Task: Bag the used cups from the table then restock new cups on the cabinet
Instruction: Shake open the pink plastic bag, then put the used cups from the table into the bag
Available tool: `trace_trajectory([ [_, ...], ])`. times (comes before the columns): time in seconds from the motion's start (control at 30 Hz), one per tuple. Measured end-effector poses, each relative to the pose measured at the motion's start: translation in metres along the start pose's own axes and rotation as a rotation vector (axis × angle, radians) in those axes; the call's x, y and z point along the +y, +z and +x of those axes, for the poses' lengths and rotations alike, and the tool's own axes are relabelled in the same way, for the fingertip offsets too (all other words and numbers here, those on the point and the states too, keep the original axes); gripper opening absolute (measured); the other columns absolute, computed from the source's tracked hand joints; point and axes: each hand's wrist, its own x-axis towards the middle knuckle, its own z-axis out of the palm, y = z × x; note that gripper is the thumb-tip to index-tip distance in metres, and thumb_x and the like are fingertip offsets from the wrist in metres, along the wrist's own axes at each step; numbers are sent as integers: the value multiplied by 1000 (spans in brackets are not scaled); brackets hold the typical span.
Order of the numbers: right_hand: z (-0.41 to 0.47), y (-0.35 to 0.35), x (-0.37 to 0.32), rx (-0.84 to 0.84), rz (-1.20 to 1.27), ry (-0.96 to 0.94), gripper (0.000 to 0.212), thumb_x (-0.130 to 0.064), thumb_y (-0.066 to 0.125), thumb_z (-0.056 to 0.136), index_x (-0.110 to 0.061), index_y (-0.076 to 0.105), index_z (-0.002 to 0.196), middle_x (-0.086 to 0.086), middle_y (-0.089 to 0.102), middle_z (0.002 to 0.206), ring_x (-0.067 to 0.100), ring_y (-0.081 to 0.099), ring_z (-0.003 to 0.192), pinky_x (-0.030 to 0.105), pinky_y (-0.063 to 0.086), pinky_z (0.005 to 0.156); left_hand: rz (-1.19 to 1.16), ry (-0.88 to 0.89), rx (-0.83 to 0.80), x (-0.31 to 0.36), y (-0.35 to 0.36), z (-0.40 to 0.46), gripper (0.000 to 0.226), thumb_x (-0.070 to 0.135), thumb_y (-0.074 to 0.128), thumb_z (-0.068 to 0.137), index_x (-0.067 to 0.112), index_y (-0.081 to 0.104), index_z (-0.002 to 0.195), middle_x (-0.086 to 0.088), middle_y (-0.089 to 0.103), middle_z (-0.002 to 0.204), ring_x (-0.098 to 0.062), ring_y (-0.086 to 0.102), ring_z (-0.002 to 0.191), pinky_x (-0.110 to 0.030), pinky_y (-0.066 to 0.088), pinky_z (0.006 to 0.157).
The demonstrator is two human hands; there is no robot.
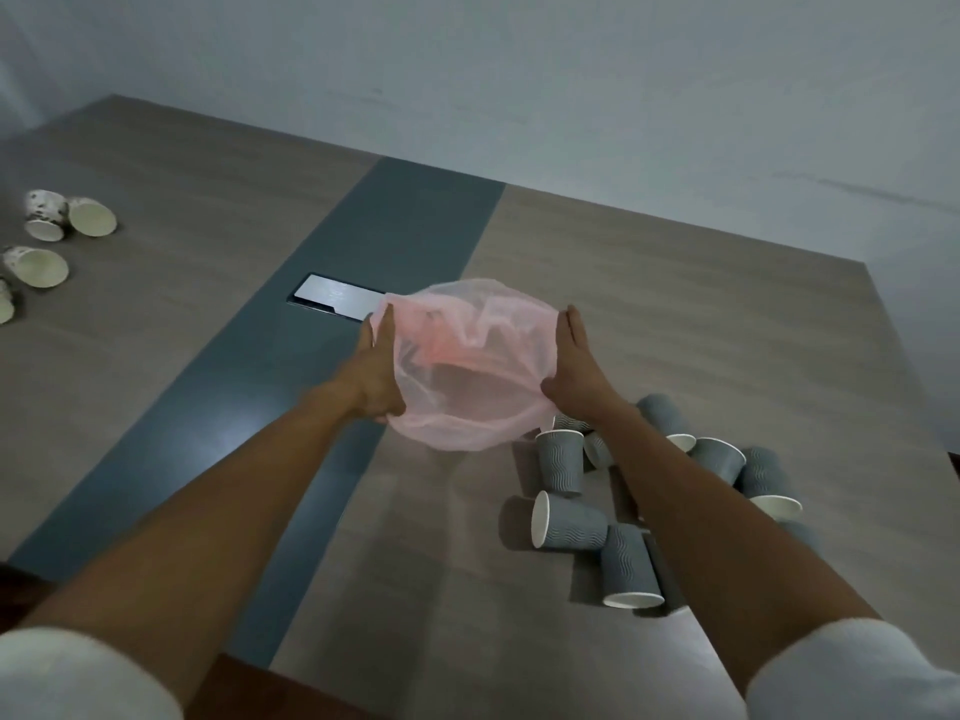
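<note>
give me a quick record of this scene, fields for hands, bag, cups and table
left hand: grips the bag's left edge
right hand: flat against the bag's right edge, palm inward
bag: thin pink plastic, mouth spread open between the hands, above the table, no cups visible inside
grey cups: a cluster near the right arm, most lying on their sides
patterned cups: a few at far left, tipped over
table: wood-look top with a blue-grey centre strip
hatch: metal, set in the strip, beyond the bag
</note>
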Motion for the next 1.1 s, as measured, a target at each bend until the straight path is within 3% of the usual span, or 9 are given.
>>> trace_trajectory([
  [0.1,-1,0,7,97,191,33,95,1,60,89,-4,-2,160,12,-11,169,22,-7,156,29,8,123,-46,24,18,-3,1,-2,147,-9,75,67,49,-32,149,14,-19,165,-38,58,104,-30,55,44],
  [0.2,-4,-3,22,280,266,279,61,-3,46,94,-2,28,153,22,29,159,35,34,145,39,31,115,-112,5,17,-4,6,-2,148,-10,77,67,53,-28,149,10,-15,165,-39,54,108,-28,54,43],
  [0.33,-13,4,46,-102,-165,338,29,-8,55,90,-3,68,114,20,67,123,38,63,113,38,51,92,-179,-56,-2,-5,15,-1,148,-11,79,69,57,-27,147,7,-10,165,-34,46,110,-38,62,52],
  [0.47,-25,27,55,-364,-218,267,38,-11,68,79,-16,67,116,10,66,117,28,66,92,33,57,60,-221,-83,-18,-10,22,1,150,-10,80,68,59,-27,146,6,3,161,-40,46,119,-44,63,56],
  [0.57,-26,38,58,-345,-318,202,27,-12,61,84,-12,67,110,12,67,118,32,66,102,36,57,73,-241,-115,-15,-16,24,4,150,-10,81,68,60,-27,146,6,6,159,-41,45,123,-43,63,56],
  [0.7,-22,20,46,-351,-270,215,9,-14,61,82,-15,70,86,11,70,94,30,69,86,31,52,64,-314,-107,-12,-23,25,8,155,-5,83,58,69,-27,139,8,13,156,-41,46,124,-47,63,57],
  [0.8,-11,-20,26,-295,-176,210,16,-18,64,80,-5,74,82,12,73,84,25,67,74,27,47,62,-399,-92,-15,-23,27,9,154,0,82,53,76,-26,132,8,20,152,-42,51,120,-51,64,61],
  [1.0,1,-68,-26,19,284,40,7,-19,65,81,-14,69,78,-6,61,58,15,52,56,33,45,60,-560,-60,-81,9,35,6,146,-9,78,68,58,-23,149,8,25,152,-34,53,120,-54,64,72],
  [1.1,-3,-41,-42,44,397,-36,7,-15,66,79,-14,70,85,3,70,67,18,61,57,38,53,61,-642,-27,-123,16,36,3,142,-10,79,74,53,-22,152,5,27,156,-23,58,113,-45,64,72],
])
